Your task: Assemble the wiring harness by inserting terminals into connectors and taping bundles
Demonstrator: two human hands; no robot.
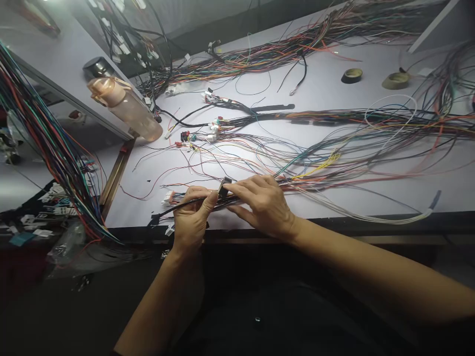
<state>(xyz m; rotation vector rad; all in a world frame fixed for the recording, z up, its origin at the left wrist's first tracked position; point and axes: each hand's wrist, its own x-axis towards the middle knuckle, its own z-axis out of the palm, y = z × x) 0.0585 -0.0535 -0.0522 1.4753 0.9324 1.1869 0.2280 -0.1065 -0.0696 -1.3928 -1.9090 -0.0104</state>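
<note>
Near the table's front edge, my left hand [191, 215] is closed around a wire harness [187, 201], its thumb pressed on the black-covered bundle. My right hand [265, 205] is beside it, its fingertips closed on a small dark roll [224, 187] that looks like black tape, right against the bundle. The roll touches or nearly touches my left thumb. White connectors [168, 198] stick out past my left hand, and a black cable end [155, 218] hangs over the edge. The wires under my right palm are hidden.
More harnesses [315, 117] lie across the white table, with a thick wire bundle [237, 62] behind. A bottle [139, 116] leans at the left. Two tape rolls [352, 75] sit at back right. Loose coloured wires [55, 153] hang at far left.
</note>
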